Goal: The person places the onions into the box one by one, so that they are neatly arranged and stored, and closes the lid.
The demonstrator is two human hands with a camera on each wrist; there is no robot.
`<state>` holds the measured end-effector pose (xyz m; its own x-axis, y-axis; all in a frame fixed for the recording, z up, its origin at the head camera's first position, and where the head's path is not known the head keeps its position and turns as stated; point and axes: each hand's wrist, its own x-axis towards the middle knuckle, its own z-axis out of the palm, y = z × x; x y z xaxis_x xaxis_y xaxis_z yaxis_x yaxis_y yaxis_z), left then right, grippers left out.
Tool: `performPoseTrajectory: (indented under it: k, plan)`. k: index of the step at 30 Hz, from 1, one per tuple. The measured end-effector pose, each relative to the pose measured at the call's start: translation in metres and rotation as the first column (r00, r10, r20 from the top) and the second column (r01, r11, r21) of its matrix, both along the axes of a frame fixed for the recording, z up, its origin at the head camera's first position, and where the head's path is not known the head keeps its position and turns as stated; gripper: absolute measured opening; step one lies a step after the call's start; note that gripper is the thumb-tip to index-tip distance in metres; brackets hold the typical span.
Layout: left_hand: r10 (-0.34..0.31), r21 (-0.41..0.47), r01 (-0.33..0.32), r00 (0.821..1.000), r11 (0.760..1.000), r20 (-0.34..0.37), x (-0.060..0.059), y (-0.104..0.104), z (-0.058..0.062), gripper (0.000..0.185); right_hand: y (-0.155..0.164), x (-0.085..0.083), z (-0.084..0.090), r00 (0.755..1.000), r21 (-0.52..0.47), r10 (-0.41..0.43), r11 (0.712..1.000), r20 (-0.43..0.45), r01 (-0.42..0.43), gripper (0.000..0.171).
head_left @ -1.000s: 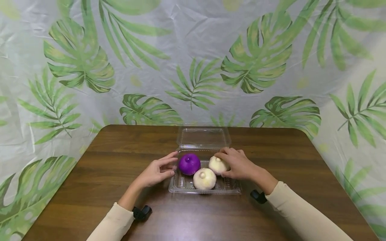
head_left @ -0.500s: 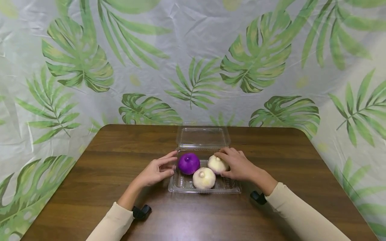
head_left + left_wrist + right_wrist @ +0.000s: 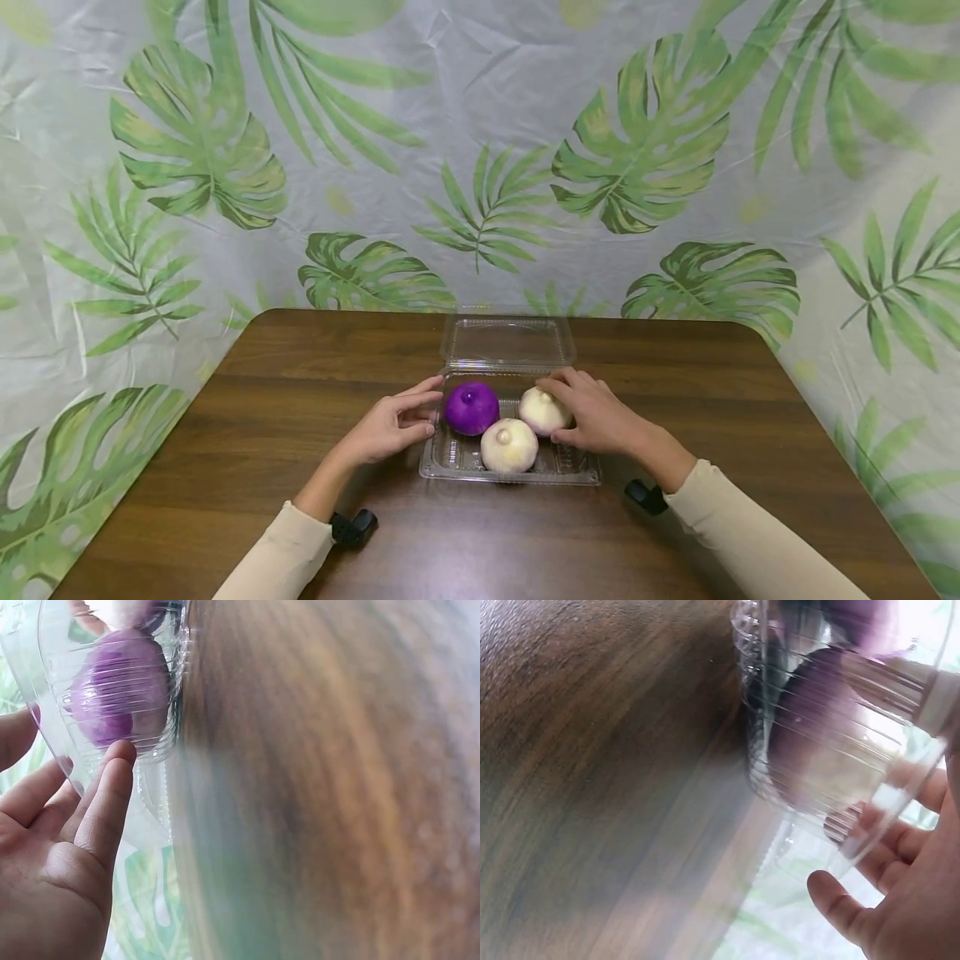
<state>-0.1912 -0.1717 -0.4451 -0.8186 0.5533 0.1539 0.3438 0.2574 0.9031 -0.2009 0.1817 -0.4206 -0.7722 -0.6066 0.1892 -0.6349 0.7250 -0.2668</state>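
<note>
A clear plastic clamshell box [image 3: 442, 469] stands on the table with its lid [image 3: 507, 340] folded back. Three turnips lie in its base: a purple one [image 3: 471, 408] at the left, a white one [image 3: 509, 447] at the front, and another white turnip [image 3: 545, 411] at the right. My right hand [image 3: 600, 414] reaches over the box's right side and grips that right turnip, thumb on the near side and fingers at the top. In the right wrist view its little finger [image 3: 840, 907] stays outside the box. My left hand [image 3: 386, 427] rests loosely at the left wall, fingertips at the rim.
The brown wooden table [image 3: 300, 358] extends around the box on all sides. A leaf-patterned sheet [image 3: 480, 167] hangs close behind its back edge. Black wrist cameras [image 3: 354, 528] sit under both wrists, low over the tabletop.
The view shifts very slightly. Both hands, the box and the turnips keep their places.
</note>
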Motion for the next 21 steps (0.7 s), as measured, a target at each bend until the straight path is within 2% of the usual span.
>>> performPoseTrajectory:
  k: [6,11,16,21]
  plan:
    - [-0.001,0.002,0.001,1.0,1.0,-0.002,0.0,0.0,0.0,0.053,0.006,-0.001,0.01,0.999,-0.06,0.005,0.998,0.047,-0.002,0.069]
    - [0.001,0.009,-0.001,1.0,1.0,-0.003,-0.001,0.0,0.001,0.053,0.024,-0.005,0.02,0.995,-0.167,0.005,0.986,0.1,0.012,0.065]
    - [0.006,0.004,-0.006,1.0,1.0,0.005,0.0,0.001,0.0,0.053,0.054,-0.006,0.016,0.987,-0.258,-0.06,0.961,0.149,0.097,0.057]
    - [0.005,0.012,-0.005,1.0,1.0,0.004,0.0,0.001,0.0,0.053,0.079,-0.007,0.003,0.958,-0.306,-0.127,0.929,0.258,0.206,0.051]
